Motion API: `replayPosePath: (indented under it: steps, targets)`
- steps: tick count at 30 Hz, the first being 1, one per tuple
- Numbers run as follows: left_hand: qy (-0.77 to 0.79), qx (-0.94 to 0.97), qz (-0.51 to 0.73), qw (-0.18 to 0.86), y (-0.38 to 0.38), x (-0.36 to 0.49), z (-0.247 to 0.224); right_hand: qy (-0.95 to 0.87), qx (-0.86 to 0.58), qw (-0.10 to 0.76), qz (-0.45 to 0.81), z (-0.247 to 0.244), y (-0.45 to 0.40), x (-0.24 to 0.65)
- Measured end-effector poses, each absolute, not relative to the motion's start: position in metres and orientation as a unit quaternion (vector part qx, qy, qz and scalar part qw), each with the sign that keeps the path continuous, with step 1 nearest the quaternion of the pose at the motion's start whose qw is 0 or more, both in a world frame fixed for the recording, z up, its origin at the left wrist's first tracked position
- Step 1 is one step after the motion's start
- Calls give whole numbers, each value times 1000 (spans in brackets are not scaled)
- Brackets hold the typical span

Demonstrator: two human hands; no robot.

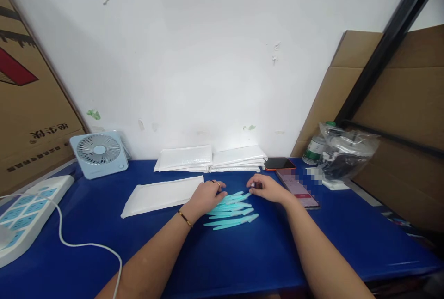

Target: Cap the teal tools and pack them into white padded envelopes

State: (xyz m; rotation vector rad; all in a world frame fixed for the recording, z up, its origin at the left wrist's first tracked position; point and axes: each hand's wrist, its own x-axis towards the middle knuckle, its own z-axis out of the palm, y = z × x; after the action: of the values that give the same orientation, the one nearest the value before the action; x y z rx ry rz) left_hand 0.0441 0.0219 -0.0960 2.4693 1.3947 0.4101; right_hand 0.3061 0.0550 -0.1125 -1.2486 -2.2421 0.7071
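Observation:
Several teal eyebrow razors (233, 223) with pale blade covers lie in a loose row on the blue table. My left hand (207, 196) rests over the handle ends of the upper razors, with a gap between thumb and index finger. At the other end, my right hand (268, 189) is bent beside the covered tips. Its thumb is close to one razor's tip, and its fingers are loosely curled and apart from the thumb. Neither hand visibly grips a razor. To the left of my left hand lies a flat white padded mailer (156, 197), partly behind the hand.
Two stacks of white padded mailers (183, 156) lie along the wall. A blue fan (100, 153) and a power strip (34, 211) with a white cable stand left. Phones (301, 190), a bottle (314, 149) and a plastic-wrapped item (347, 151) are at right. Cardboard boxes (31, 82) flank the table.

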Motion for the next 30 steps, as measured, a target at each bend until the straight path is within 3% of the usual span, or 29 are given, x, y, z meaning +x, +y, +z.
replayPosePath:
  steps: [3, 11, 23, 30]
  targets:
    - [502, 840, 146, 147, 31, 35, -102, -820, -450, 255, 245, -114, 55, 290]
    - [490, 833, 146, 211, 32, 31, -106, -843, -406, 207, 286, -110, 52, 275]
    - [543, 811, 189, 111, 41, 31, -102, -813, -462, 264, 238, -108, 58, 289]
    - [504, 842, 143, 129, 30, 32, -94, -845, -412, 202, 275, -109, 48, 270]
